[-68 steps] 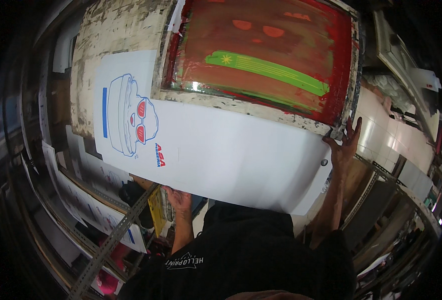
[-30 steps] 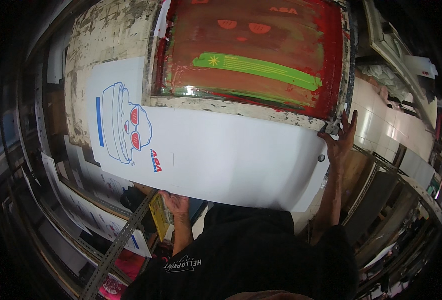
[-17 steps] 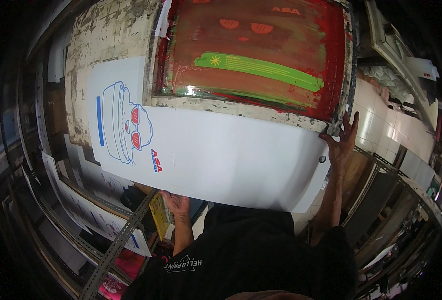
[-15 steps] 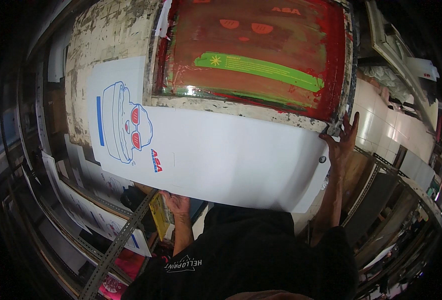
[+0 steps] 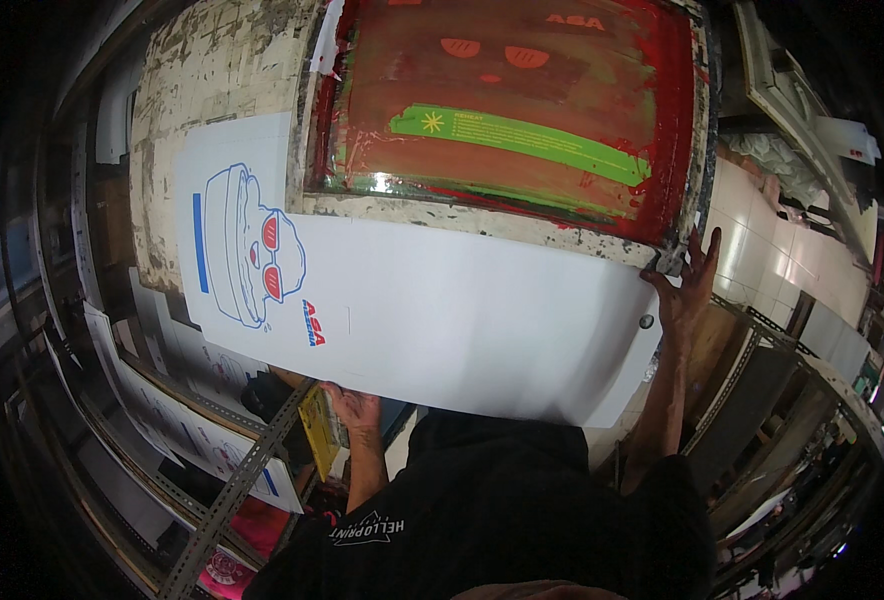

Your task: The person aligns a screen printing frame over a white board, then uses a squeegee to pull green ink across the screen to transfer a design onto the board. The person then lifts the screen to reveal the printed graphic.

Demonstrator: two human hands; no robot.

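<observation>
A long white printed sheet (image 5: 462, 310) lies partly under a screen-printing frame (image 5: 522, 226) with a red, ink-smeared mesh. On the sheet's left end is a blue line drawing with red glasses and lettering. My left hand (image 5: 354, 408) is closed at the sheet's near edge, its fingertips partly hidden beneath it. At the frame's near right corner is my right hand (image 5: 686, 285), thumb on one side and fingers stretched up along the other, gripping that corner. A dark round knob (image 5: 646, 322) shows by the sheet's right end.
A worn, stained board (image 5: 212, 70) supports the frame on the left. Below it, a metal rack (image 5: 232, 500) holds several printed sheets (image 5: 202, 440). A yellow item (image 5: 317, 430) stands beside my left hand. Wooden panels and frames (image 5: 742, 400) crowd the right, near a tiled floor (image 5: 762, 240).
</observation>
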